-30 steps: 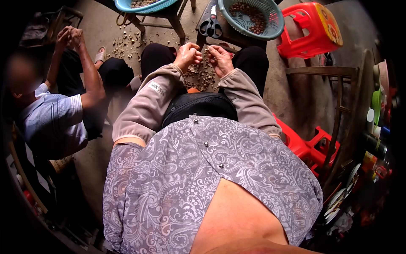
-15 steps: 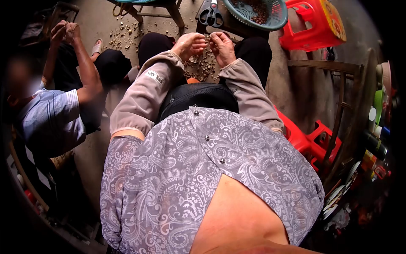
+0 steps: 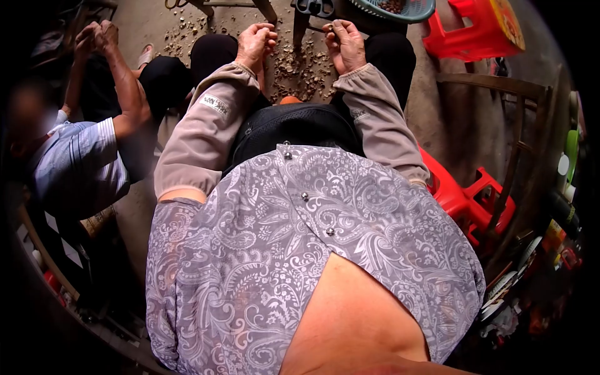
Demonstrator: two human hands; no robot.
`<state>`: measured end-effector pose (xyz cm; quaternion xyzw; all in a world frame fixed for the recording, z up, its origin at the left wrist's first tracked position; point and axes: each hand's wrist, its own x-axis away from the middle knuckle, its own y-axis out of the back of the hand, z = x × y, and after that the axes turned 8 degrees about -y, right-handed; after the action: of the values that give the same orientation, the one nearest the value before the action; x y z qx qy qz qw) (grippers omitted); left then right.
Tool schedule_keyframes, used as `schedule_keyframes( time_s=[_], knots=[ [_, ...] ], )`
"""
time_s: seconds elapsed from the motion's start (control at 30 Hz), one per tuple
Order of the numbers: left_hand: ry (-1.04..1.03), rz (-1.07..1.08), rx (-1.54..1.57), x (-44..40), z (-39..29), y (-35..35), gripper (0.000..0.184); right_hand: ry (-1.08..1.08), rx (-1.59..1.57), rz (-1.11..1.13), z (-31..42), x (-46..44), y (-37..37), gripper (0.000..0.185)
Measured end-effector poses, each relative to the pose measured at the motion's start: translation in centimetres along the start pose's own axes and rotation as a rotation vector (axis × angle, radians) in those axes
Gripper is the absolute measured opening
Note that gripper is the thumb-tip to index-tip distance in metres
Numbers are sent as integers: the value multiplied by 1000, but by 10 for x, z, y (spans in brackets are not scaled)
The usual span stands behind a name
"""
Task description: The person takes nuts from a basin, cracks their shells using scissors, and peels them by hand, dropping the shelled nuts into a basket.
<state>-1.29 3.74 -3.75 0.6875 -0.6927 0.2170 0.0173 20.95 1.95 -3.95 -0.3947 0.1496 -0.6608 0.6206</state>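
Observation:
My left hand (image 3: 255, 47) is held over my left knee, its fingers curled closed; whatever may be inside is hidden. Above the right knee, my right hand (image 3: 345, 47) pinches a small pale nut-like piece (image 3: 329, 27) between thumb and fingertips. A gap separates the two hands. Broken tan shells (image 3: 303, 67) lie scattered on the floor between my feet and below the hands. Just beyond my right hand, a teal plastic basket (image 3: 420, 14) holds small brown nuts (image 3: 391, 5). Black-handled scissors (image 3: 314, 7) lie beside the basket, partly cut off by the frame.
On the left sits another person (image 3: 78, 162) with both hands (image 3: 99, 37) raised together. A red plastic stool (image 3: 478, 31) stands front right, another red stool (image 3: 478, 200) at my right side. A wooden chair (image 3: 494, 81) is close by. More shells (image 3: 187, 34) lie front left.
My hands have moved apart, left hand leftward and right hand rightward, both farther forward in view. The view has shifted slightly, so the basket and scissors sit higher.

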Motion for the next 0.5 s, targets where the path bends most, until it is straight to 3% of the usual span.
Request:
schedule_keyframes(
  time_s=[0.03,0.13,0.2,0.27,0.37,0.5],
  knots=[
    [-27,5,-155,5,-1,-3,21,-4,-10,3,3,1,2,7],
    [-5,292,-393,30,-1,-11,21,40,4,76,12,9,8,9],
    [11,617,-553,45,5,-18,25,72,0,151,20,19,13,9],
    [157,810,-607,55,17,-24,29,77,34,139,29,30,22,9],
    [104,973,-726,61,40,-27,32,75,63,90,43,57,32,10],
    [89,962,-852,63,37,-36,29,89,111,21,67,92,21,10]
  ],
)
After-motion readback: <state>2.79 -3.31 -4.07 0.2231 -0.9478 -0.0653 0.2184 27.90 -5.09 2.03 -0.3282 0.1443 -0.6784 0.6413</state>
